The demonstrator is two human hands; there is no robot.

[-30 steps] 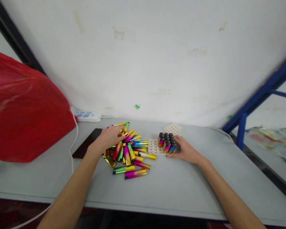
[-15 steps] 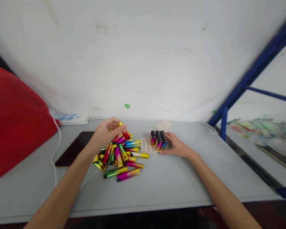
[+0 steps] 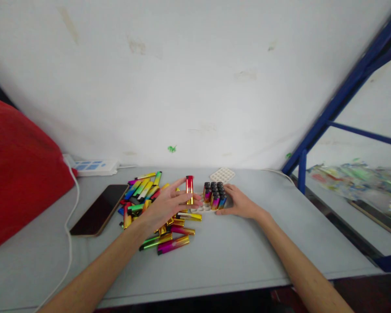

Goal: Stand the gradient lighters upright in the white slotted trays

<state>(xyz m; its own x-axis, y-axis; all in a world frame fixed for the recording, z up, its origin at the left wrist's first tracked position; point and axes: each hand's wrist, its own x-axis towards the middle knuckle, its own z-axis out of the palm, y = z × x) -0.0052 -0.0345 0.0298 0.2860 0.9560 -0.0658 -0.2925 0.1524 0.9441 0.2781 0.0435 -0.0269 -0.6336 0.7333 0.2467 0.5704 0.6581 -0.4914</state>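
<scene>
Between the fingers of my left hand, a red and gold lighter stands upright over the left part of a white tray with holes. Several metallic lighters with black tops stand packed together in the tray's right part. My right hand curls around the tray's right side, thumb at the front and fingers behind, against the standing lighters. Beneath and around my left hand lies a loose pile of colourful lighters, partly hidden by that hand.
A second white tray lies near the wall. On the left are a phone, a power strip, a white cable and a red bag. A blue metal frame borders the right side, with plastic packets beyond.
My left hand has moved right from above the pile to the tray, carrying the red and gold lighter. My right hand stays at the tray. The view has shifted slightly.
</scene>
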